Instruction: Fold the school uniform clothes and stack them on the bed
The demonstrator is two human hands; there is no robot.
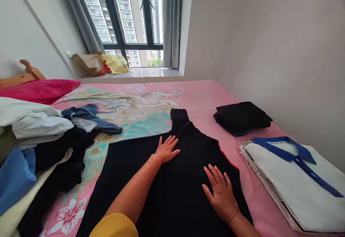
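A black garment (178,186) with red piping along its right edge lies spread over the bed in front of me. One narrow end, like a collar or strap, points toward the window. My left hand (166,150) rests flat on its upper part, fingers spread. Lower and to the right, my right hand (219,194) also lies on the black cloth with its fingers apart. Neither hand grips anything. The garment's lower end runs out of view at the bottom.
On the left is a loose heap of clothes, with white cloth (40,123) and blue jeans (91,118). At right lie folded black clothes (242,117) and a folded stack topped by a white shirt (302,186). A red pillow (40,90) and bags (115,64) are farther back.
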